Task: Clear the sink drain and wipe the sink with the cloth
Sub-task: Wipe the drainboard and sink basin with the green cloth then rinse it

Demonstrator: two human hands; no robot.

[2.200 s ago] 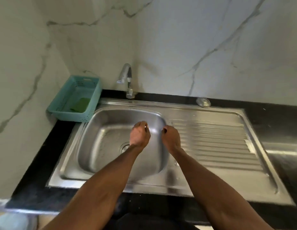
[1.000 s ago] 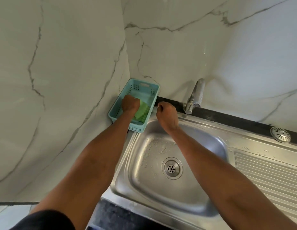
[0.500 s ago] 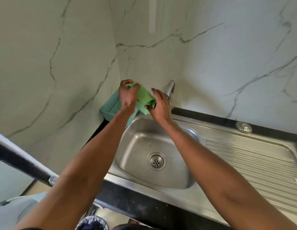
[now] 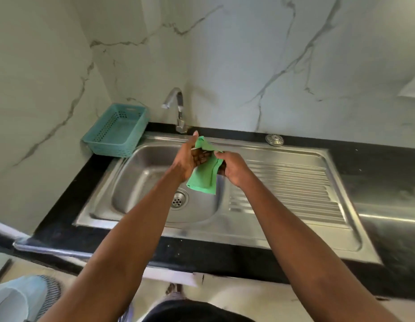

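Both hands pinching the green cloth (image 4: 203, 176) above the sink basin (image 4: 141, 182): left hand (image 4: 190, 156), right hand (image 4: 232, 168). Teal basket (image 4: 118, 130) at the desk's back-left corner; strainer (image 4: 274, 139) at the back edge.

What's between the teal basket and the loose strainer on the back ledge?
In the head view, the tap stands between the basket and the strainer.

White marble-look walls (image 4: 236, 54) w/ grey veins meet in a corner behind the tap (image 4: 177, 108). Black stone surface (image 4: 376, 163) runs along the back wall, glossy at right. Teal plastic basket (image 4: 118, 131) sits in the corner. Pale floor (image 4: 236, 291) below; daylight.
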